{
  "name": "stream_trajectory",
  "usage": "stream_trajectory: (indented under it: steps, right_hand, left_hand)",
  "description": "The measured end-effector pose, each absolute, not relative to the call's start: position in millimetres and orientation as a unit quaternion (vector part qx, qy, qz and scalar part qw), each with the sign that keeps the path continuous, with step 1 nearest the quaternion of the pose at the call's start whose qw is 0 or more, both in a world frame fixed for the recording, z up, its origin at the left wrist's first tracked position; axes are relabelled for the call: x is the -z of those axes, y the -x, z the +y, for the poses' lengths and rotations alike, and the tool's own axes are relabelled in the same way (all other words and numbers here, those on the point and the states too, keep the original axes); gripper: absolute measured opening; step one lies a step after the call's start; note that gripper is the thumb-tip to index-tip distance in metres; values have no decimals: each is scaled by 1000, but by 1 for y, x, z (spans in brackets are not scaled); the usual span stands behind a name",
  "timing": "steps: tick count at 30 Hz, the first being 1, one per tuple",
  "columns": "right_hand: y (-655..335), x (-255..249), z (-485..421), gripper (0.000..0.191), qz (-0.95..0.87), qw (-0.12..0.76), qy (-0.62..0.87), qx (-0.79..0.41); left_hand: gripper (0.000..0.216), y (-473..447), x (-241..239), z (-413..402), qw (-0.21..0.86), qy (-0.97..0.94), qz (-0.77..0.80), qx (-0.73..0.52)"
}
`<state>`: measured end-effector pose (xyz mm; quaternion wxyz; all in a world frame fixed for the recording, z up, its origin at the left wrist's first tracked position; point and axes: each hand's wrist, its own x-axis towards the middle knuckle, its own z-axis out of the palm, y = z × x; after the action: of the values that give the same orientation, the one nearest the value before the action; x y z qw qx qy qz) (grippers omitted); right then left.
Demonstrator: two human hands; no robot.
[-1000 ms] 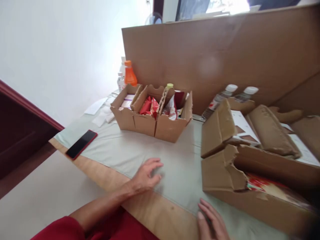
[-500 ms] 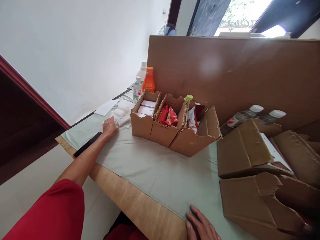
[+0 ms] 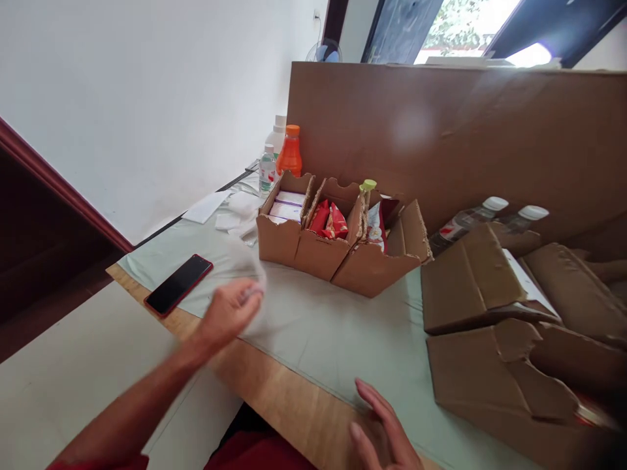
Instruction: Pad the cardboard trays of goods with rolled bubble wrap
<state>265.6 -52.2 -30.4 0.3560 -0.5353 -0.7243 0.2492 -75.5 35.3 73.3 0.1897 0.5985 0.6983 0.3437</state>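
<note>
White wad point(image 3: 251, 277) — blurred — pinched in left grip point(image 3: 228, 313) above tabletop point(image 3: 318, 333), near phone point(image 3: 179, 284); right grip point(image 3: 385, 427) wide, holding nothing, at tabletop edge.

The person wears red: a narrow strip of red sleeve point(image 3: 102, 463) shows at the lower left corner of the view, and more of the same red cloth point(image 3: 264, 457) fills the middle of the bottom edge. Beyond the sleeve the left forearm point(image 3: 147, 398) is bare, long and lean, and it ends in the left grip point(image 3: 228, 312), whose outline is softened by blur so that its fingers can hardly be told apart. The right grip point(image 3: 379, 427) is bare as well, with long, slim fingers, and the view's lower edge cuts it off at the palm.
</note>
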Motion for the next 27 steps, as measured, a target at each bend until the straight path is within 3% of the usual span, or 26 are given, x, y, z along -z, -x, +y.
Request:
stream_trajectory:
  steps: [3, 6, 9, 13, 16, 19, 23, 27]
  right_hand:
    - [-238, 14, -54, 82, -694, 377, 500, -357]
    - [-236, 17, -56, 76, -595, 418, 567, -387]
    - [-256, 25, -63, 59, -467, 458, 653, -381]
    - [-289, 24, -78, 62, -404, 479, 656, -420]
    - [-306, 19, -86, 63, -393, 482, 665, -414]
    - [-316, 19, -90, 64, -388, 490, 679, -385]
    - [-327, 24, -95, 64, -381, 498, 697, -349]
    - [-343, 22, -101, 59, -386, 491, 715, -313]
  left_hand:
    - [23, -4, -59, -5, 405, -603, 575, -377]
    - [33, -58, -53, -33, 509, -630, 449, -378]
    - [46, -74, -49, -45, 420, -738, 393, -351]
    - [45, -68, -32, -31, 186, -850, 418, -262]
    - [58, -70, -10, -14, 100, -864, 455, -189]
    - [60, -76, 12, -7, 77, -859, 474, -177]
    - [25, -75, 32, -5, 64, -840, 475, -255]
    - [23, -62, 22, -1, 152, -791, 500, -318]
